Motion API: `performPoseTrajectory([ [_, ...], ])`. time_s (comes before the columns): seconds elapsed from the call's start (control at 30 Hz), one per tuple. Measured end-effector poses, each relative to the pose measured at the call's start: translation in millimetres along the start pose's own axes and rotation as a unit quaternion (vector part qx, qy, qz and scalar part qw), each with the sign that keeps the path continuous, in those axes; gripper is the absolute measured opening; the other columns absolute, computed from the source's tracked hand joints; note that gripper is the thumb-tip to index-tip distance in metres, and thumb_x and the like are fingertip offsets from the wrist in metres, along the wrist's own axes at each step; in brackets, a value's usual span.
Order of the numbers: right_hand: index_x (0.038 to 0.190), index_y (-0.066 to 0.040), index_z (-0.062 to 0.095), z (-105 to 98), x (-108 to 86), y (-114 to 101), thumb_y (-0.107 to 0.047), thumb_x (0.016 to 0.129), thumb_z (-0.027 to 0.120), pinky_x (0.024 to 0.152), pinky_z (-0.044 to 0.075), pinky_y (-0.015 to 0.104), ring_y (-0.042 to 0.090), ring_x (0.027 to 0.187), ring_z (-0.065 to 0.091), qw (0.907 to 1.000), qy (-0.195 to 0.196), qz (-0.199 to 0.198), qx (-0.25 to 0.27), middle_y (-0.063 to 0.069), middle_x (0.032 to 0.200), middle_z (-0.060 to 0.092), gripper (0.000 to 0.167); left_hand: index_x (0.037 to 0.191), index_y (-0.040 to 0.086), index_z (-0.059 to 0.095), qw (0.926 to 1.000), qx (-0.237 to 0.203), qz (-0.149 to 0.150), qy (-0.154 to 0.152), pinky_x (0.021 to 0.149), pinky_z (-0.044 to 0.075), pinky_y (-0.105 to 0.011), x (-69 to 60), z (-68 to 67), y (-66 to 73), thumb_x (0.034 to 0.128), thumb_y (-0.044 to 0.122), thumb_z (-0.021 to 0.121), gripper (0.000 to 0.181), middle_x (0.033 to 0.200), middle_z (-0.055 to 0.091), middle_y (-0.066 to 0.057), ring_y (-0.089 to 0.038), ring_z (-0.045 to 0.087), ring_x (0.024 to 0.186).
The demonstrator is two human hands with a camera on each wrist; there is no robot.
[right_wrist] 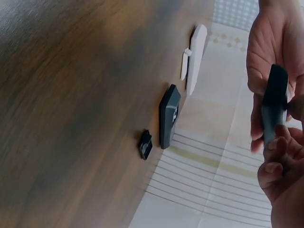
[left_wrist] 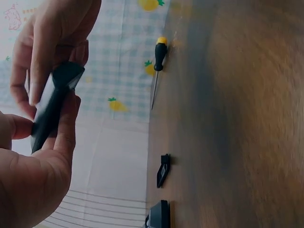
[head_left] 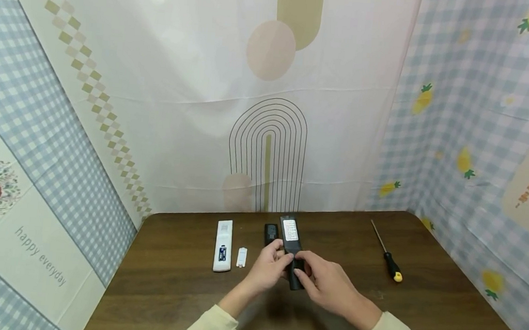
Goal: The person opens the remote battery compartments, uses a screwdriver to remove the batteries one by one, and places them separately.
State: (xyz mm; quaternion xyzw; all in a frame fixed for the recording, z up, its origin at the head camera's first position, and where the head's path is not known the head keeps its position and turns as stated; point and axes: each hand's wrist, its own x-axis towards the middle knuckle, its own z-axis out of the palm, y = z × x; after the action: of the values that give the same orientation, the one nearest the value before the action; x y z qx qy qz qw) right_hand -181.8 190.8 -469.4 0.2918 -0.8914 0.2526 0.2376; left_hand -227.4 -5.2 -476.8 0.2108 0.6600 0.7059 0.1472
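A long black remote control is held above the table, its back with a white printed label facing up. My left hand grips it from the left side, thumb on the back and fingers underneath. On the near part of the same remote, my right hand holds it with thumb and curled fingers. In the right wrist view the held remote is seen nearly edge-on between both hands. Behind the hands lies a second black remote, with a small black battery cover beside it.
On the left of the wooden table lies a white remote with its battery compartment exposed. A white battery cover is beside it. A screwdriver with a black and yellow handle lies at the right. Patterned cloth hangs behind the table.
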Motion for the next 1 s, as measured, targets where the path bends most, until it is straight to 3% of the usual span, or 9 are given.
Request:
performPoseTrajectory([
  [0.43, 0.105, -0.017, 0.057, -0.5, 4.7, -2.0, -0.021, 0.099, 0.075, 0.050, 0.035, 0.016, -0.006, 0.055, 0.038, 0.9954, -0.073, 0.062, -0.004, -0.015, 0.068, 0.048, 0.019, 0.131, -0.010, 0.049, 0.9993, 0.036, 0.009, 0.010, 0.061, 0.053, -0.018, -4.9, 15.3, -4.6, 0.1073, 0.001, 0.050, 0.027, 0.121, 0.071, -0.037, -0.005, 0.067, 0.078],
  [0.77, 0.099, -0.017, 0.056, -0.9, 5.7, -3.4, -0.013, 0.097, 0.074, 0.047, 0.035, 0.016, -0.007, 0.053, 0.038, 0.9923, -0.079, 0.088, 0.036, -0.015, 0.065, 0.047, 0.019, 0.129, -0.009, 0.052, 0.9985, 0.049, 0.018, 0.019, 0.056, 0.047, -0.018, -6.0, 20.3, -6.4, 0.1069, 0.003, 0.053, 0.025, 0.114, 0.074, -0.032, -0.006, 0.059, 0.066],
  [1.0, 0.094, -0.017, 0.052, -0.4, 3.8, -2.8, -0.017, 0.099, 0.074, 0.047, 0.037, 0.017, -0.006, 0.053, 0.039, 0.9919, -0.072, 0.094, 0.046, -0.013, 0.065, 0.046, 0.023, 0.132, -0.010, 0.052, 0.9986, 0.043, 0.014, 0.026, 0.059, 0.051, -0.020, -8.2, 18.4, -7.4, 0.1078, 0.004, 0.052, 0.027, 0.119, 0.073, -0.033, -0.007, 0.064, 0.074],
])
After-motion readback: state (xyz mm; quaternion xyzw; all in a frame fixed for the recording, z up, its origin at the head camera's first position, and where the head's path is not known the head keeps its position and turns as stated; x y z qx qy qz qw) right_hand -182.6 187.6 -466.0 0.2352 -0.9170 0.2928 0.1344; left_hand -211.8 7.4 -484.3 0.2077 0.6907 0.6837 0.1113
